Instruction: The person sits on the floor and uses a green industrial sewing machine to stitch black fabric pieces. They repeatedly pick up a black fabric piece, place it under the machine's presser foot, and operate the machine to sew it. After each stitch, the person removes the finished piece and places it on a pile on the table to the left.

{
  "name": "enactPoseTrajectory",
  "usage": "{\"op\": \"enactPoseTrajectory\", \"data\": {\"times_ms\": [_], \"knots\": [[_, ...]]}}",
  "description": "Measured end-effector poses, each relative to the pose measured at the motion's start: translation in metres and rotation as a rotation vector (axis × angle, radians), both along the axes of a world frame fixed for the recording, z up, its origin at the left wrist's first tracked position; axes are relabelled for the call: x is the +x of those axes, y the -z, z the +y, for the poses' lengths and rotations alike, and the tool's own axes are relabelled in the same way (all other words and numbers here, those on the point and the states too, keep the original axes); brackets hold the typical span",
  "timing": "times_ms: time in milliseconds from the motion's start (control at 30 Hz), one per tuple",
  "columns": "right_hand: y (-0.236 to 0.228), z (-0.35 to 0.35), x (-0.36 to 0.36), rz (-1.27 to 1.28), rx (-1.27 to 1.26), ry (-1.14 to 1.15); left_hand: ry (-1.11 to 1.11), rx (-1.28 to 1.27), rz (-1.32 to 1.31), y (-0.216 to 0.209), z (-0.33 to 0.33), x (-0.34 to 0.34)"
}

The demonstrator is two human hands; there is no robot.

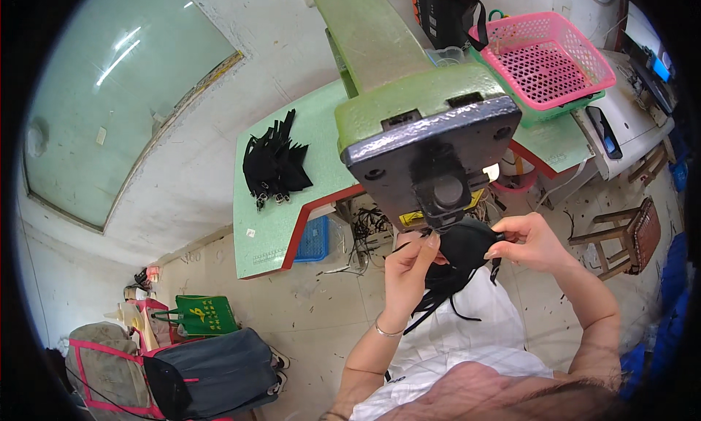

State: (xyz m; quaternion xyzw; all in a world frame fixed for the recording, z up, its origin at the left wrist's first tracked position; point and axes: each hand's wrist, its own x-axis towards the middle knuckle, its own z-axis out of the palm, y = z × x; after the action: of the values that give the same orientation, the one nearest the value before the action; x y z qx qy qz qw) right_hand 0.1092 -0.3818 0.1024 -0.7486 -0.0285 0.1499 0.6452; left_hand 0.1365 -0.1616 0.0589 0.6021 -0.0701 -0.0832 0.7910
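Note:
Both hands pinch a black fabric piece (466, 244) right below the head of a green press machine (431, 121). My left hand (410, 269) is closed at its left edge, close to the machine's black lower tool (442, 205). On the opposite edge my right hand (531, 242) holds it between thumb and fingers. The rounded fabric is spread between the hands, above my lap. Thin black straps (438, 289) hang from it over white clothing. The machine's head partly hides the fabric's far edge.
A pile of black strapped pieces with metal rings (276, 165) lies on the green table (266, 235). Back right stand a pink basket (540, 63) and a phone (604, 132). A wooden stool (635, 235) is at right; bags (212, 370) stand lower left.

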Motion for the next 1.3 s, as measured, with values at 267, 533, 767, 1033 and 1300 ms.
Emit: {"op": "enactPoseTrajectory", "data": {"times_ms": [267, 533, 767, 1033, 1300], "knots": [[-0.003, 0.001, -0.001, 0.032, 0.002, 0.051, 0.052, -0.021, 0.020, 0.000, 0.001, 0.001], [-0.004, 0.007, 0.016, -0.014, 0.023, -0.050, -0.073, -0.007, 0.015, 0.004, 0.004, -0.006], [-0.025, 0.022, 0.053, -0.069, -0.198, -0.253, -0.088, 0.085, -0.042, -0.005, 0.027, -0.002], [-0.033, 0.027, 0.079, -0.218, -0.185, -0.434, 0.115, 0.311, -0.187, -0.032, 0.035, 0.018], [-0.016, 0.014, 0.092, -0.025, -0.276, -0.414, 0.080, 0.323, -0.279, -0.015, 0.044, 0.026]]}}
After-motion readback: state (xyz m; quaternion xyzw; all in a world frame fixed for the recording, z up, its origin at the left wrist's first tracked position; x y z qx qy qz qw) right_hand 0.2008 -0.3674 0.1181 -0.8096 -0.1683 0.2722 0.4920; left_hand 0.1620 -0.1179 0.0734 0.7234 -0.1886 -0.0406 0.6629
